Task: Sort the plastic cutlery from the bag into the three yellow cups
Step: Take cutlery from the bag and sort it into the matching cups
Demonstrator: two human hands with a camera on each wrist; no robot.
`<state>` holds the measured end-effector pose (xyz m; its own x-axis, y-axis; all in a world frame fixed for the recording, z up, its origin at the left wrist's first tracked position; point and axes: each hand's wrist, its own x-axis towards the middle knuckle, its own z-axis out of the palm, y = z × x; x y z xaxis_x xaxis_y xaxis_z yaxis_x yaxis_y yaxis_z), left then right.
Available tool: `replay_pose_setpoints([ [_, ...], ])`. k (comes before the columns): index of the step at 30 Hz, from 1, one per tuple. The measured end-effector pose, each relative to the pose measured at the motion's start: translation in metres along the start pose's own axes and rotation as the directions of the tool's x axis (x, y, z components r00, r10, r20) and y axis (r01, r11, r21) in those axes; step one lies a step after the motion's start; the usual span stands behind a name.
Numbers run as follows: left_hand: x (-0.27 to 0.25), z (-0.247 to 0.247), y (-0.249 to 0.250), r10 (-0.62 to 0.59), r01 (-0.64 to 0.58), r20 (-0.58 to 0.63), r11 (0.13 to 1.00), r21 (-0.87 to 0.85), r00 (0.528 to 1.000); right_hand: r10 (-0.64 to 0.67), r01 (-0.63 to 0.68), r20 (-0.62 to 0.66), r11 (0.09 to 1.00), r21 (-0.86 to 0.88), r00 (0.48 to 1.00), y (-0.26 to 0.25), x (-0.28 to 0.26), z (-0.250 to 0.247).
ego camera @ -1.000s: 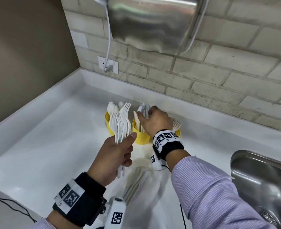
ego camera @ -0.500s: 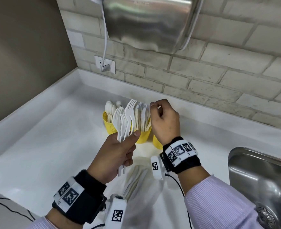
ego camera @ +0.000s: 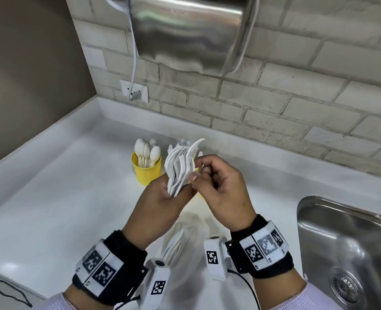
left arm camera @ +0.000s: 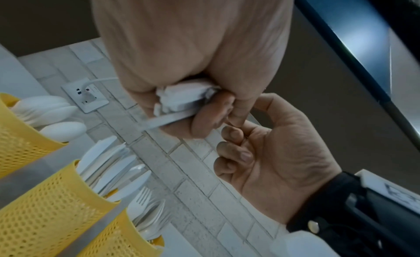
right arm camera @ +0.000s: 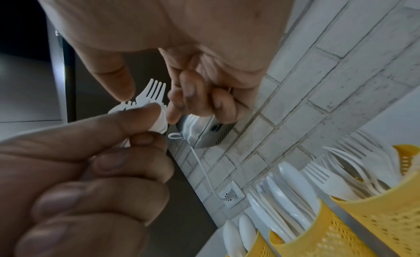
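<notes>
Head view: left hand grips forks, right hand pinching them.

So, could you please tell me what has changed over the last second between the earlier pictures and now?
The right hand left the middle yellow cup, where it was one second ago, and came back toward the person to the bundle of white forks, its fingertips now at the forks' heads. The left hand kept its grip on the bundle, which now hides the middle cup in the head view. The spoon cup and plastic bag stayed put.
</notes>
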<state>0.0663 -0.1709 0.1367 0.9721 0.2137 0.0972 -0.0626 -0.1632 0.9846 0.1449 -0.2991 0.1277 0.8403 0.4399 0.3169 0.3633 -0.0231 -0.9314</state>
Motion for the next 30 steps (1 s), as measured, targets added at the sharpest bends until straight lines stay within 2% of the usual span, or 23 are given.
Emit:
replay_pose_setpoints([
  [9,-0.001,0.004,0.002,0.088,-0.085,0.094,0.996,-0.035,0.992,0.121,-0.121,0.01,0.989,0.081,0.993,0.002,-0.001,-0.004],
  [12,0.0,0.003,-0.002,0.118,-0.119,0.107,0.993,0.005,0.987,0.138,-0.137,-0.002,0.983,0.125,0.99,0.0,-0.001,-0.004],
  [18,0.001,0.002,-0.008,0.036,-0.031,0.079,0.998,-0.061,0.996,0.201,-0.189,-0.055,0.967,0.173,0.978,-0.006,0.001,-0.001],
  [22,0.002,0.004,-0.014,-0.028,0.042,0.1,0.989,-0.14,0.995,0.251,-0.236,-0.048,0.948,0.211,0.967,-0.006,0.002,-0.002],
  [26,0.003,0.006,-0.02,-0.078,0.088,0.083,0.989,-0.119,0.994,0.24,-0.229,-0.113,0.968,0.099,0.964,-0.004,0.003,-0.002],
  [28,0.002,0.006,-0.019,-0.032,0.035,0.072,0.999,-0.037,0.997,0.209,-0.198,-0.147,0.977,0.084,0.967,-0.006,0.002,-0.002],
  [30,0.0,0.006,-0.017,0.096,-0.101,0.05,0.99,0.1,0.994,0.184,-0.166,-0.167,0.979,0.118,0.969,-0.008,0.002,-0.004],
])
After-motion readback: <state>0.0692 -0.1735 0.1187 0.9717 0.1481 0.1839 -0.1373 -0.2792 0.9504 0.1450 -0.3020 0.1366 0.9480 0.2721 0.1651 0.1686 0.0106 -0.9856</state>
